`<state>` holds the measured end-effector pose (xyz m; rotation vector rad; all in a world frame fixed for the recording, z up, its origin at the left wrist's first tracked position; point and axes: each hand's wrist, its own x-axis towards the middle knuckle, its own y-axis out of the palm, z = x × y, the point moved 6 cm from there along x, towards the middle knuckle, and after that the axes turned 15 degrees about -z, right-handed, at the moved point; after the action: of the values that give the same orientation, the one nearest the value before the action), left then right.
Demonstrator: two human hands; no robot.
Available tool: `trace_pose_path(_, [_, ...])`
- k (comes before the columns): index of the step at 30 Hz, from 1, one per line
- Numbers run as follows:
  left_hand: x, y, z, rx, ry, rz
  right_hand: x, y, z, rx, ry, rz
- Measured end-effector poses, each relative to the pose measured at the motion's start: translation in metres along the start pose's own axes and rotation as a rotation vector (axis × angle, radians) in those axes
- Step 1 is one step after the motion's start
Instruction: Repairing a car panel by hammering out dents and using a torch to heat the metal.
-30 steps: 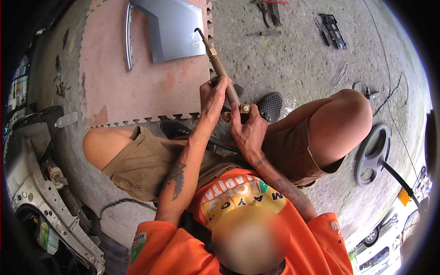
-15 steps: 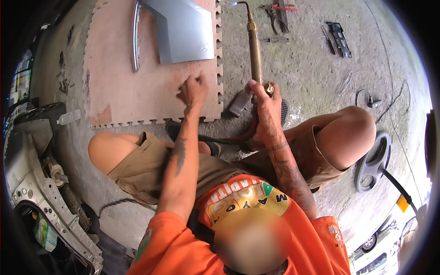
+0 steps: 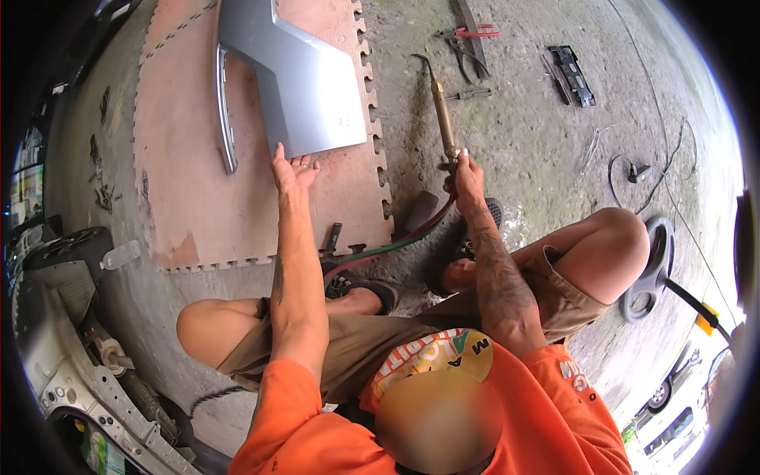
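Note:
My right hand (image 3: 467, 178) is closed around the lower end of a brass gas torch (image 3: 443, 119), whose thin bent nozzle points away from me. No flame shows at its tip. Red and green hoses (image 3: 412, 237) curve from it toward my feet. On the pink foam mat (image 3: 190, 198) lies a silver-grey car body panel (image 3: 317, 95). My left hand (image 3: 294, 170) is palm up with fingers spread, its fingertips at the panel's near edge. Beside the panel rests a curved chrome-like trim strip (image 3: 225, 119).
A small dark object (image 3: 333, 237) lies on the mat near my foot. Red-handled pliers (image 3: 475, 36), a screwdriver (image 3: 469, 94) and a black bracket (image 3: 571, 75) lie on the concrete. Car bodywork (image 3: 87, 372) stands at left; a grey ring-shaped base (image 3: 649, 269) is at right.
My left hand has opened and reached forward to the panel's edge. The bright flame at the torch tip no longer shows. The view has shifted, and my right hand keeps hold of the torch.

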<state>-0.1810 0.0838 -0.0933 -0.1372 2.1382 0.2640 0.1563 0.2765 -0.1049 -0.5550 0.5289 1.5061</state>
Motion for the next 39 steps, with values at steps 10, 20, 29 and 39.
trace_pose_path(10, [-0.191, -0.012, -0.085, -0.278, 0.326, -0.072, -0.118, 0.028, -0.030, -1.071, -0.724, -0.035])
trace_pose_path(20, [-0.372, -0.076, -0.061, -0.381, 0.559, 0.108, -0.108, 0.017, -0.050, -1.288, -0.435, -0.019])
trace_pose_path(29, [-0.400, -0.088, -0.042, -0.307, 0.606, 0.087, -0.086, -0.002, -0.067, -1.092, -0.084, -0.211])
trace_pose_path(39, [-0.412, -0.058, -0.056, -0.462, 0.732, 0.046, -0.102, 0.002, -0.063, -1.065, -0.038, -0.314])
